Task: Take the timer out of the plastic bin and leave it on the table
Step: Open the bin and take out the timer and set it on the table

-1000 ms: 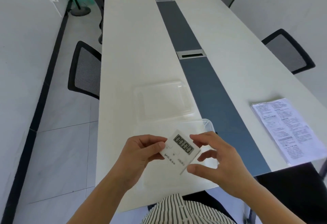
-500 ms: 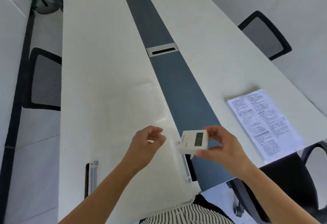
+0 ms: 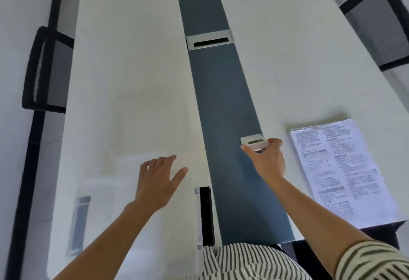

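Note:
The small white timer [image 3: 254, 141] with its dark display is held between thumb and fingers of my right hand [image 3: 266, 160], low over the right edge of the table's dark blue centre strip [image 3: 223, 93]. My left hand [image 3: 158, 180] hovers with fingers spread above the clear plastic bin [image 3: 93, 191], which sits at the near left of the white table [image 3: 132, 58] and is blurred and hard to make out. Whether the timer touches the table I cannot tell.
A printed sheet in a plastic sleeve [image 3: 340, 169] lies just right of the timer. A metal cable slot [image 3: 209, 40] sits farther along the strip. Black mesh chairs stand at the left [image 3: 47, 69] and far right [image 3: 380, 23].
My right hand has carried the timer away from the bin, rightward and forward across the blue strip. My left hand let go, opened and moved over the bin. The view tilted down.

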`<state>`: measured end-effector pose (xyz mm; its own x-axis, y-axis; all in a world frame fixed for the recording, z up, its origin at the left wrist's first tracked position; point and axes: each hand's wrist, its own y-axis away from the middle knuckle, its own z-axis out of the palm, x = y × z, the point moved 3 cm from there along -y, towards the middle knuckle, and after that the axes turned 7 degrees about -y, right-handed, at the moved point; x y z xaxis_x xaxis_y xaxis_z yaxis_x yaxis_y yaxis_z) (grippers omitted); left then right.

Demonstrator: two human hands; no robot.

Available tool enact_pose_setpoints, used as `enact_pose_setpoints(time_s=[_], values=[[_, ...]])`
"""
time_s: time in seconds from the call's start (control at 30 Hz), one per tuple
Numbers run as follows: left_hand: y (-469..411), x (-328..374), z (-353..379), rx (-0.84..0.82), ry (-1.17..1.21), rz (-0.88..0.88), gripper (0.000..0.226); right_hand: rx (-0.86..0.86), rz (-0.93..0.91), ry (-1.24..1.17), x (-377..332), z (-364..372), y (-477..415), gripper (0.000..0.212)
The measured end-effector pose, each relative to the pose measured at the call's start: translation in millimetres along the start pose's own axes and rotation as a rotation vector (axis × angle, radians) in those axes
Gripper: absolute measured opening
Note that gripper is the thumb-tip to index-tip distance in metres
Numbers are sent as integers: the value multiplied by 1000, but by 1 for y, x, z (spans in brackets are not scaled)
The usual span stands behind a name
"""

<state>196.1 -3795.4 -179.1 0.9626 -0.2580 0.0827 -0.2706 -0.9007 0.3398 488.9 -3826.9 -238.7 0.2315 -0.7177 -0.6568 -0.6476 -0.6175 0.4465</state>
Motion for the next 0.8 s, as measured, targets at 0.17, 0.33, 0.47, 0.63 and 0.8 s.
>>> enact_pose_setpoints(time_s=[0.17, 0.33, 0.47, 0.63, 0.8], values=[[0, 0, 3, 29, -8, 11, 80, 42, -571, 430, 8, -13, 8, 81], [-2, 0, 6, 27, -2, 6, 76, -146, -769, 799, 35, 0, 4, 71], [-3, -1, 7, 25, -15, 4, 70, -149, -726, 836, 19, 7, -17, 73], [-5, -2, 7, 24, -21, 7, 69, -150, -714, 826, -14, 20, -48, 74], [-4, -3, 8, 24, -19, 5, 66, -149, -715, 834, -33, 26, -68, 75]])
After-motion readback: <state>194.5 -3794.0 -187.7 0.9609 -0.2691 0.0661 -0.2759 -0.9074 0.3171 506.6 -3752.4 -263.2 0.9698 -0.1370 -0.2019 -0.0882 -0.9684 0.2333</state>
